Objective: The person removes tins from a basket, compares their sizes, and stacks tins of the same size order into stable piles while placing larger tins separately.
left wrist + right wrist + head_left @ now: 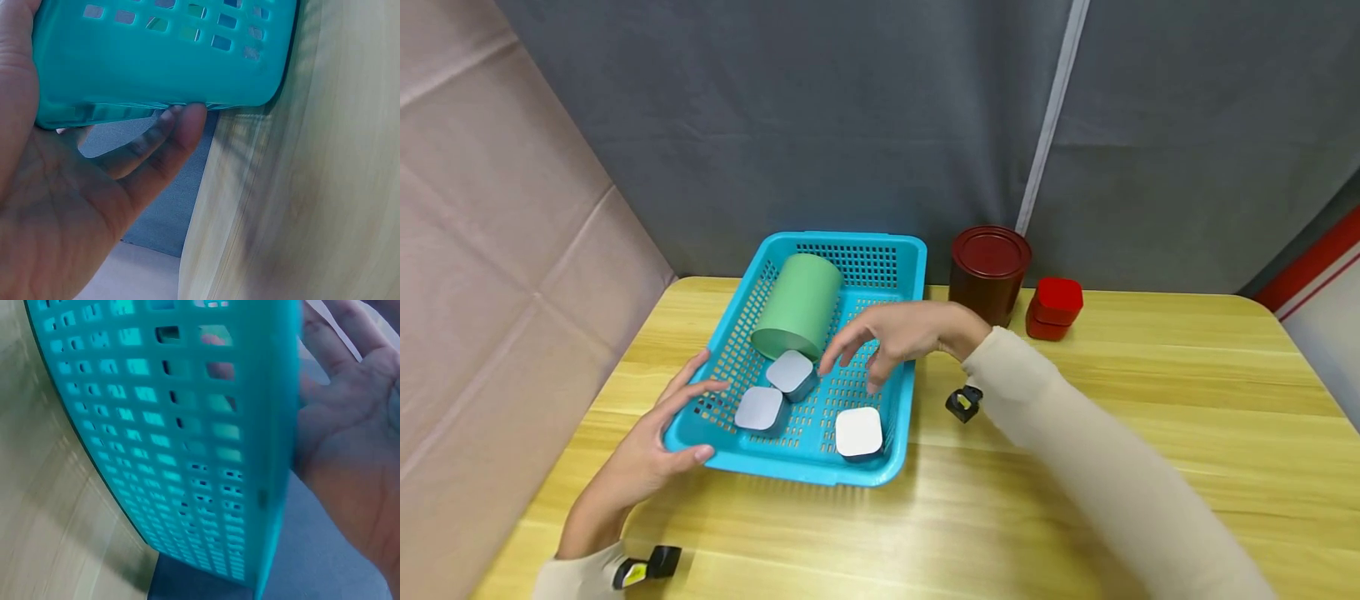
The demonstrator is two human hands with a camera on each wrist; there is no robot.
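A blue perforated plastic basket (782,471) stands on the wooden table. My left hand (643,454) grips its near left corner, thumb by the front rim and fingers spread along the left side. Over the basket's right half hovers my right hand (910,333), fingers loosely bent and holding nothing. Inside the basket, a green cylinder (801,304) lies on its side. Two small rounded-square containers with pale grey tops, one grey container (791,372) and another grey container (761,408), sit near it. A white-topped container (859,433) occupies the near right corner, below the right fingertips.
Behind the right forearm stands a dark red lidded canister (991,271). To its right is a small red rounded-square container (1055,308). A grey curtain (850,117) hangs along the table's back edge, and a pale fabric wall (512,275) closes the left side.
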